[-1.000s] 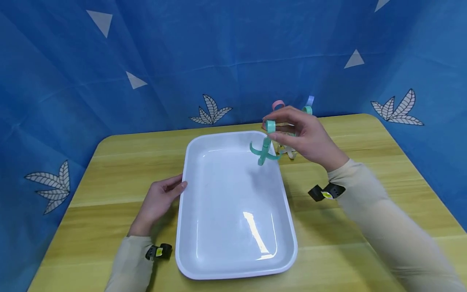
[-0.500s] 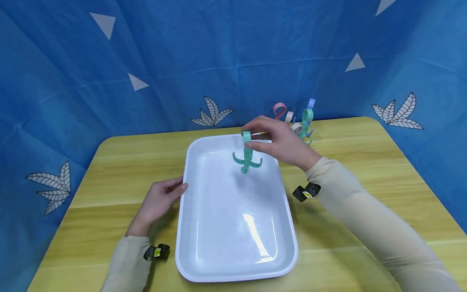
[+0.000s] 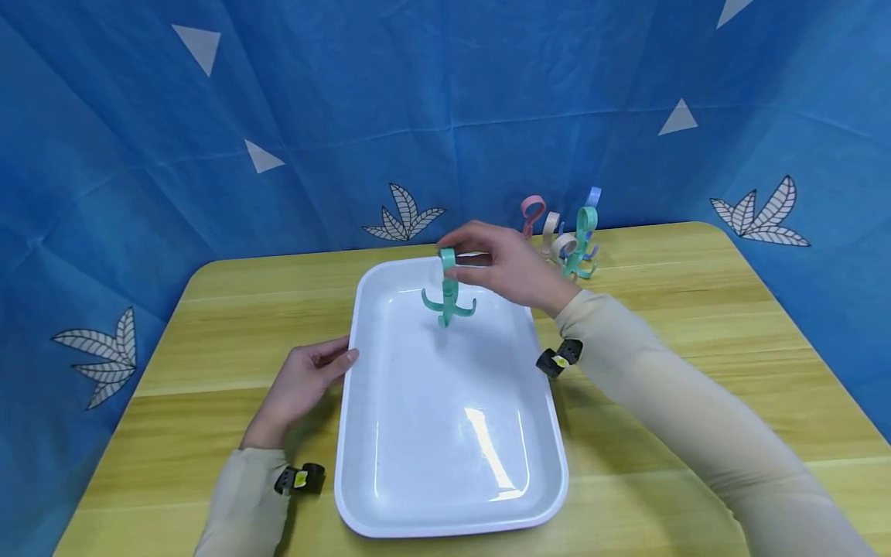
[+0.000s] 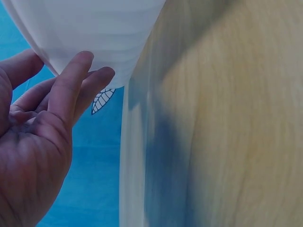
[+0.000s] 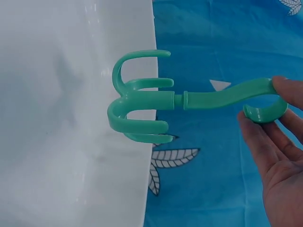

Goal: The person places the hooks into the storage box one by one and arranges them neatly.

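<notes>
Tabletop [image 3: 230, 333] has a wood-grain finish and rounded rear corners; printed blue cloth [image 3: 445, 77] hangs behind and at both sides. Left hand [image 3: 299, 383] pinches the left rim of white tray [image 3: 445, 387]. Right hand [image 3: 504, 263], closed to a pinch, holds green hook [image 3: 449, 290] by its loop, prongs down, over the tray's far end. Other hooks [image 3: 585, 224] sit rear right.

Head view forward and down, close wrist views, tray [image 3: 425, 418] shared
</notes>
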Available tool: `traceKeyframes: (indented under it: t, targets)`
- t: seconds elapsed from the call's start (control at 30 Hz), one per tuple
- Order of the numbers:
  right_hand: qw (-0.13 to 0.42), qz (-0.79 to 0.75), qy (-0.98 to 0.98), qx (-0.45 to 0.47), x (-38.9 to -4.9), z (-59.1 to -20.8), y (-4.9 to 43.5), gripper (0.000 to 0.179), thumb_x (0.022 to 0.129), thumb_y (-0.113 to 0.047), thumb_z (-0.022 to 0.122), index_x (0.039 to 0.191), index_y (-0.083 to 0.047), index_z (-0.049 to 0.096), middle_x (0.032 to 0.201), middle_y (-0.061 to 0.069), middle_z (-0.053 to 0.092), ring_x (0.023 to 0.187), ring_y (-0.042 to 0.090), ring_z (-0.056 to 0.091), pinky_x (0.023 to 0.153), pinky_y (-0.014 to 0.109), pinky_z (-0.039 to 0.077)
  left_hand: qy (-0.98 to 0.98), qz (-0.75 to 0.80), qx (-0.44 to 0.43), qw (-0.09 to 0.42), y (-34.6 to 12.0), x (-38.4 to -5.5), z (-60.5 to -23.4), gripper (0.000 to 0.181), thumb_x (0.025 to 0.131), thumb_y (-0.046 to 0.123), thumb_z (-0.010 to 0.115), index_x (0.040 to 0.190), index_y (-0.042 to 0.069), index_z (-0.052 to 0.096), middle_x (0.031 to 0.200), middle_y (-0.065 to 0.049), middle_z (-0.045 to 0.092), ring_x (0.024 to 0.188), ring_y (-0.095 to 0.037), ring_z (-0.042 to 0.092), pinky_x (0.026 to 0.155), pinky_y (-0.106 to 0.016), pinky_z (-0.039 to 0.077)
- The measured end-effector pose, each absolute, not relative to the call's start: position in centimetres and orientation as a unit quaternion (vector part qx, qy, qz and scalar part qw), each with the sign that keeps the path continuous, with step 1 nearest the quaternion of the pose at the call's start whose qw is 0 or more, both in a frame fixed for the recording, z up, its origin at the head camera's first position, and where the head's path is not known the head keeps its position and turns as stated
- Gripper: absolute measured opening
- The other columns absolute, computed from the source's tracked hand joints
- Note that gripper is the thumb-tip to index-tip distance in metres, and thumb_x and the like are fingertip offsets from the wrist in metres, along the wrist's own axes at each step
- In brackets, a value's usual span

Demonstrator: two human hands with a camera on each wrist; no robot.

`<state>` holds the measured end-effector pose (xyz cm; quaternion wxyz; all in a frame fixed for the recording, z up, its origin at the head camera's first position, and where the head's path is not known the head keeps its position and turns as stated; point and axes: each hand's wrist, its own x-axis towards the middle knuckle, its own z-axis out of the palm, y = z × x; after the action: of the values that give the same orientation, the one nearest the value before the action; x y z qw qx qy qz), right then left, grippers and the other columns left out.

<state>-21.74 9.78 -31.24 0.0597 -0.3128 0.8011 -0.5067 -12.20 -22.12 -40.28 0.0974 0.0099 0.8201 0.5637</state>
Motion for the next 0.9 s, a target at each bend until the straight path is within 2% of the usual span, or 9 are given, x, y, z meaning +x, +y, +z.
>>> traceKeyframes:
  t: [0.23, 0.43, 0.9]
  targets:
    - [0.09, -0.513, 0.802, -0.293, -22.1, -32.0, 8.7, 0.036, 0.092, -0.013, 0.072, 0.127, -0.007, 0.063, 0.122, 0.001, 0.06, 0.116, 0.017, 0.059, 0.095, 0.029, 0.051, 0.822, 0.561, 0.011, 0.1, -21.8, -12.2, -40.5, 0.056, 0.097, 0.034, 0.064, 0.138, -0.003, 0.053, 0.134, -0.019, 0.057, 0.115, -0.03, 0.059, 0.087, -0.031, 0.055]
    - [0.091, -0.491, 0.806, -0.319, -22.5, -32.9, 7.1, 0.036, 0.093, -0.012, 0.071, 0.127, -0.004, 0.062, 0.12, 0.002, 0.06, 0.112, 0.017, 0.058, 0.096, 0.027, 0.049, 0.826, 0.556, 0.007, 0.098, -22.0, -12.0, -40.5, 0.056, 0.098, 0.035, 0.063, 0.139, -0.001, 0.052, 0.134, -0.02, 0.056, 0.116, -0.03, 0.059, 0.087, -0.031, 0.055]
    - [0.109, -0.48, 0.808, -0.323, -23.4, -33.9, 5.0, 0.034, 0.094, -0.013, 0.07, 0.126, -0.008, 0.061, 0.121, 0.001, 0.058, 0.113, 0.014, 0.056, 0.098, 0.025, 0.047, 0.825, 0.556, 0.008, 0.101, -22.2, -12.2, -40.5, 0.056, 0.097, 0.036, 0.064, 0.138, -0.001, 0.054, 0.133, -0.018, 0.058, 0.113, -0.029, 0.061, 0.085, -0.032, 0.056]
